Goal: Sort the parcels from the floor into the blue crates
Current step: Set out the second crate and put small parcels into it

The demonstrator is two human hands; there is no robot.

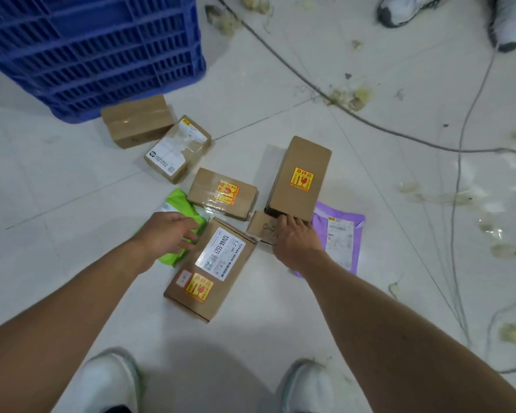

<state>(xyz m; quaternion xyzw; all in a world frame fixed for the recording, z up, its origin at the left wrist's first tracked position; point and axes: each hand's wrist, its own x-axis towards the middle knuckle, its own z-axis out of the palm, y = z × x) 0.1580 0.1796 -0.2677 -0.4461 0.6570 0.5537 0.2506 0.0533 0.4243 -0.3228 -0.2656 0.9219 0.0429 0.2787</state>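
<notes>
The small brown box (262,228) is lying on the floor just ahead of my right hand (295,239), whose fingers are curling over its near edge, wedged beside the tall sticker-marked carton (300,177). My left hand (167,234) is resting spread, gripping nothing, on the green mailer (179,210). I am judging the right hand nearer; the blue crate (102,55) is standing well away, far-left.

head cam | looks steeply down | floor (280,317) close, parcels centred
</notes>
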